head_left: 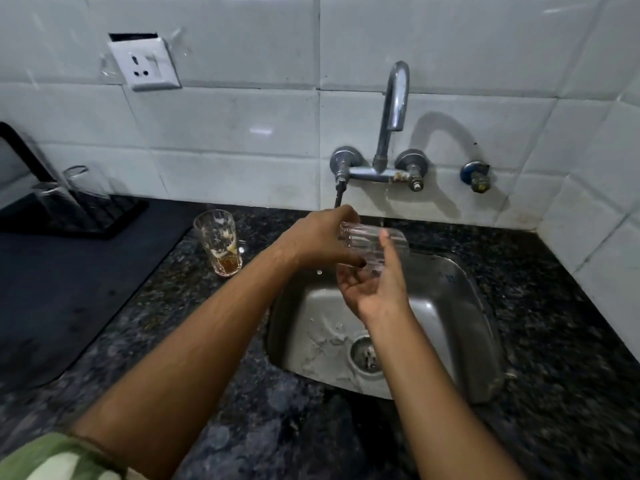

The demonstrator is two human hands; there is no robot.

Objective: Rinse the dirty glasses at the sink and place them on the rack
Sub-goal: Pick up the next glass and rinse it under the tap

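Observation:
A clear ribbed glass (pixel 372 245) lies on its side above the steel sink (pixel 460 306), below the tap spout (pixel 394 98). My left hand (pixel 322 237) grips its base end from the left. My right hand (pixel 374 285) cups it from underneath, thumb up against its side. A second glass (pixel 218 245) stands upright on the counter left of the sink, with brown liquid and residue at the bottom. On the black rack (pixel 86 216) at the far left two clear glasses (pixel 83 181) stand upside down.
A dark mat (pixel 69 289) covers the counter left of the sink. The speckled granite counter (pixel 554 323) wraps around the basin. Tap valves (pixel 414 164) and a blue-capped valve (pixel 476 174) stick out of the tiled wall, and a socket (pixel 143 65) sits higher up.

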